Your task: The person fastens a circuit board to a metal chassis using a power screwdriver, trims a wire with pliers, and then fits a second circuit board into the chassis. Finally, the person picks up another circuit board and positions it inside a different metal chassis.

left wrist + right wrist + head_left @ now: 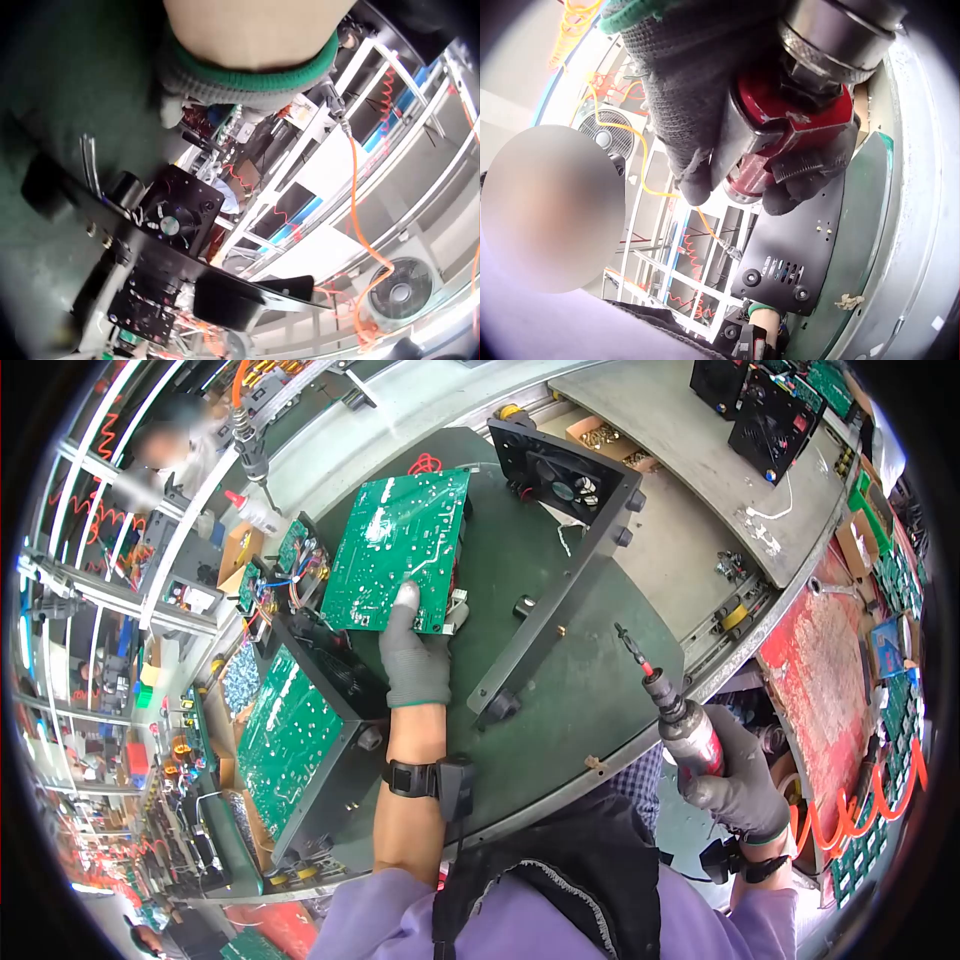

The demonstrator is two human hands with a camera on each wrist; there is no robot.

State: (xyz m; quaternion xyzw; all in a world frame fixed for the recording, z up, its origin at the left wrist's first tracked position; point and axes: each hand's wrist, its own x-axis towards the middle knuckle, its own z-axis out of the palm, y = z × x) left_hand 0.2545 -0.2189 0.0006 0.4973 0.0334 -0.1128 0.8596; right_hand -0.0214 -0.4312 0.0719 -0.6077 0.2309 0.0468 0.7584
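Observation:
In the head view the gloved left hand (416,655) grips the lower edge of a large green circuit board (390,545), its thumb lying on the board's face. To the right of the board stands a black metal chassis (560,610) with a fan (560,480) on its far panel. The gloved right hand (738,775) holds a red and silver power screwdriver (690,735), bit pointing up and left, over the table's near edge. In the right wrist view, fingers wrap the red tool body (795,120). The left fingertips are largely hidden in the left wrist view.
A second black chassis with a green board (285,735) stands at the left. Another screwdriver (250,450) hangs from an orange hose at the upper left. Small boards with wires (295,555) lie beyond the second chassis. A red worn surface (815,650) is at the right.

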